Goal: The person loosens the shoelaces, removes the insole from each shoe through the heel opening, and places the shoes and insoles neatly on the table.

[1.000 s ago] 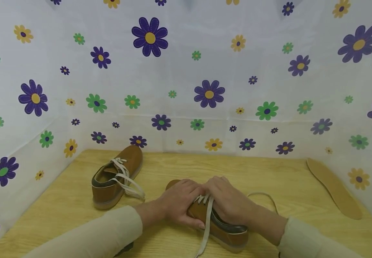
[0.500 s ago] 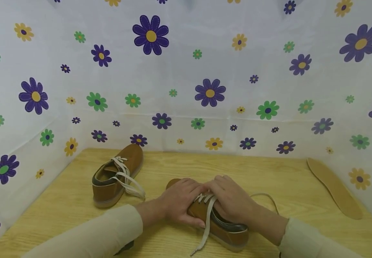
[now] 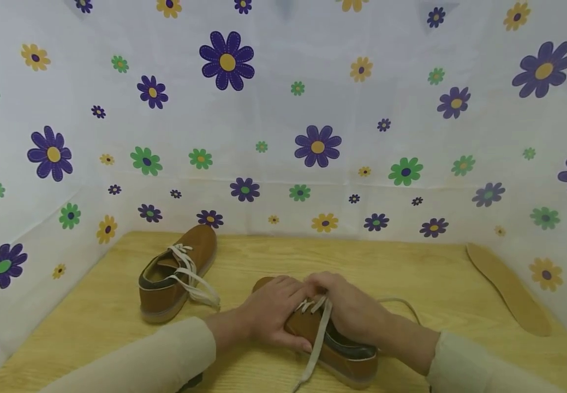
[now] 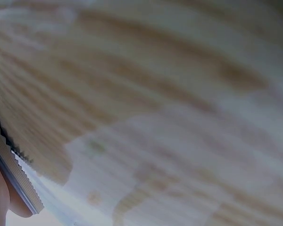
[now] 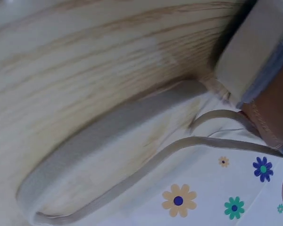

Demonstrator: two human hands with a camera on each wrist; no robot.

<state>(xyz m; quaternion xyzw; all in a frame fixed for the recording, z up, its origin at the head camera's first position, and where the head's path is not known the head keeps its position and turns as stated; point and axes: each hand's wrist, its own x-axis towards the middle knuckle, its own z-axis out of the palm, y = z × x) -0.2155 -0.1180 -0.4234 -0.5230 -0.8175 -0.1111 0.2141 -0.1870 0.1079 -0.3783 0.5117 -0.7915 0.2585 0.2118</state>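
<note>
In the head view a brown shoe [image 3: 354,368] stands at the front middle of the table, toe pointing away to the left. My left hand [image 3: 274,312] grips its front part, fingers over the top and thumb along the near side. Bent over the top eyelets, my right hand [image 3: 354,310] pinches the pale shoelace [image 3: 318,341] near the tongue; its fingertips are partly hidden. One lace end hangs down the near side. The right wrist view shows a lace loop [image 5: 99,125] lying beside the shoe. Only a sole edge [image 4: 16,172] and some fingers show in the left wrist view.
A matching laced shoe [image 3: 157,303] stands at the left on the wooden table [image 3: 249,251]. A tan insole [image 3: 509,289] lies at the right. Flower-printed cloth [image 3: 263,109] encloses the back and sides. Something dark [image 3: 194,381] shows beneath the left sleeve.
My right hand's fingers have curled in further over the top lacing, and the lace there has shifted slightly right. My left hand keeps its place on the shoe.
</note>
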